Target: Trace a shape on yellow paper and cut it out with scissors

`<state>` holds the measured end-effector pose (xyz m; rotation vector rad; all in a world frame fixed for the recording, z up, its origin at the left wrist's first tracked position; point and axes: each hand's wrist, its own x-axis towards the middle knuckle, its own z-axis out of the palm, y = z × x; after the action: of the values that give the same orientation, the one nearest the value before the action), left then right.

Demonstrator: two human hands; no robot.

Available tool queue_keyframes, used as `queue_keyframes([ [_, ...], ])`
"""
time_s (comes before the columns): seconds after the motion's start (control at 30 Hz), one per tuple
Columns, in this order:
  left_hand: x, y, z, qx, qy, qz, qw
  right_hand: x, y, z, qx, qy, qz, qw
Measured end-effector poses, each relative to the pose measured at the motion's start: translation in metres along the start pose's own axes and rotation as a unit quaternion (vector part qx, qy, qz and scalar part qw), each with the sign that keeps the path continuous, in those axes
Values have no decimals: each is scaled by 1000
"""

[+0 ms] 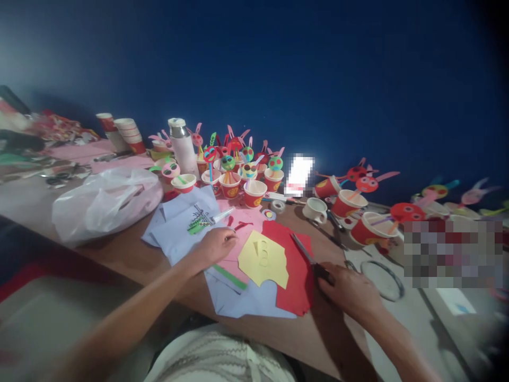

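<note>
My left hand (214, 245) rests on pink paper (242, 223), fingers curled and pinching something small; what it pinches is too small to tell. My right hand (350, 291) grips the handles of scissors (304, 250), whose blades lie over a red paper sheet (294, 276). A yellow paper piece (264, 260) with cut-out shapes lies between the hands. Pale blue sheets (183, 223) lie under the left hand, with a glue pen (220, 216) on them.
Several red paper cups with paper bunny faces on sticks (238, 170) stand at the back. A white plastic bag (107, 201) lies left, a metal flask (182, 143) behind it, a white cup (316, 209), tape roll (277, 206) and wire ring (384, 278) right.
</note>
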<state>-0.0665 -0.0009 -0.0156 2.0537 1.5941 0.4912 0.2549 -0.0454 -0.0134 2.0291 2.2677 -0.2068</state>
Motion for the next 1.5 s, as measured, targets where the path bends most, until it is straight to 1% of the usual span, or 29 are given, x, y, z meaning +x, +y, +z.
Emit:
queue_keyframes([
  [0.07,-4,1,13,-29,-13,-14,999,-7,5,-1,14,9,17,1000],
  [0.1,-3,3,20,-39,-14,-22,999,-12,7,-1,43,19,22,999],
  [0.17,3,8,31,-49,-7,-38,998,-21,12,2,141,45,17,989],
  [0.2,7,11,36,-51,-1,-46,998,-25,13,4,204,58,8,977],
  [0.27,14,19,43,-55,13,-55,997,-31,13,11,325,68,-11,943],
  [0.3,17,23,46,-59,17,-55,997,-33,11,15,390,63,-21,919],
  [0.33,19,27,48,-65,21,-52,996,-34,8,19,458,62,-23,887],
  [0.4,21,33,50,-79,25,-39,996,-35,2,24,579,72,-21,812],
  [0.47,22,37,48,-99,28,-17,995,-36,-6,24,666,95,-21,739],
  [0.5,23,39,44,-112,27,-4,993,-36,-10,22,696,106,-26,709],
  [0.57,23,43,33,-135,24,22,990,-34,-18,15,738,112,-49,663],
  [0.63,23,48,19,-176,13,39,983,-29,-27,6,768,107,-75,627],
  [0.67,22,52,11,-208,5,42,977,-24,-31,1,780,105,-84,611],
  [0.7,20,55,5,-269,-10,35,963,-19,-36,-4,789,103,-92,599],
  [0.73,18,59,-1,-322,-23,29,946,-12,-41,-8,793,102,-95,593],
  [0.8,12,67,-11,-394,-42,34,918,1,-51,-14,793,98,-97,593],
  [0.83,9,71,-14,-408,-48,43,911,7,-55,-16,790,93,-99,598],
  [0.9,3,76,-19,-416,-54,56,906,17,-63,-20,782,73,-109,609],
  [0.97,-3,80,-21,-406,-47,54,911,21,-69,-24,772,46,-121,622],
  [1.07,-8,83,-20,-375,-32,51,925,20,-76,-29,758,16,-128,639],
  [1.2,-7,88,-16,-358,-29,61,931,15,-81,-37,754,17,-103,648],
  [1.4,10,96,-17,-345,-41,55,936,18,-80,-47,761,23,-66,645],
  [1.5,24,97,-20,-316,-15,73,946,27,-80,-51,766,33,-69,639],
])
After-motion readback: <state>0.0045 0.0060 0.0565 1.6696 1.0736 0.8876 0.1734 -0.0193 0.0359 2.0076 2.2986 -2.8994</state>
